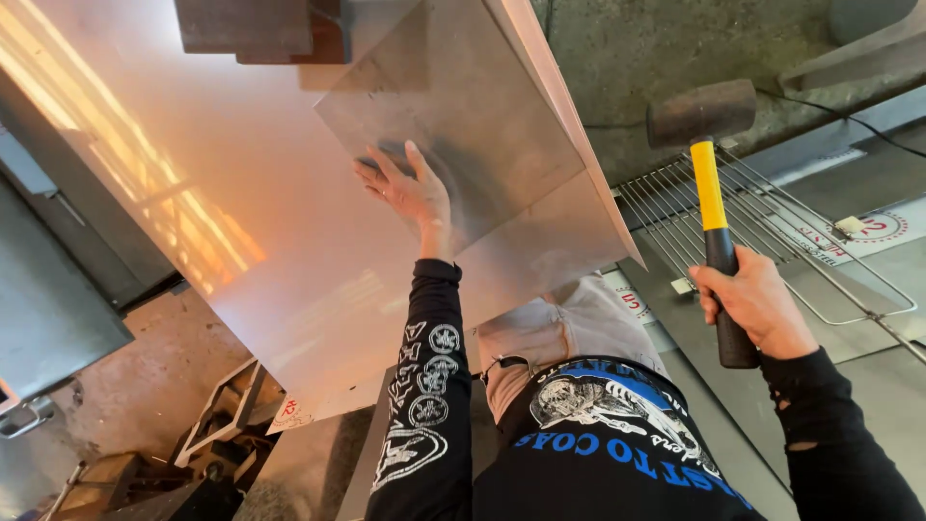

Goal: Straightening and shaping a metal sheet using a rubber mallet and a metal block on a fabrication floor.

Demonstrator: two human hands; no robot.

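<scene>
Far left: a dark grey machine body (pixel 48 289) stands along the frame edge, with concrete floor (pixel 135 376) and a pale metal frame (pixel 227 415) below it.

Centre left: a large metal sheet (pixel 241 193) lies tilted across the view, bright with orange reflected light on its left part. A dark block (pixel 260 29) sits at its upper edge. The sheet's right edge is folded down into a flange (pixel 569 116).

Centre: the left hand (pixel 410 188) lies flat on the sheet, fingers spread, palm pressed to the metal. Its reflection shows in the surface just above. The sleeve is black with white printed emblems.

Right: the right hand (pixel 757 304) is wrapped tight around the black grip of a rubber mallet (pixel 709 154). The mallet has a yellow shaft and a dark head, held upright, head clear of the sheet and to the right of the flange.

Behind the mallet: a wire rack (pixel 772 232) rests on a grey metal desk (pixel 868 386).
</scene>
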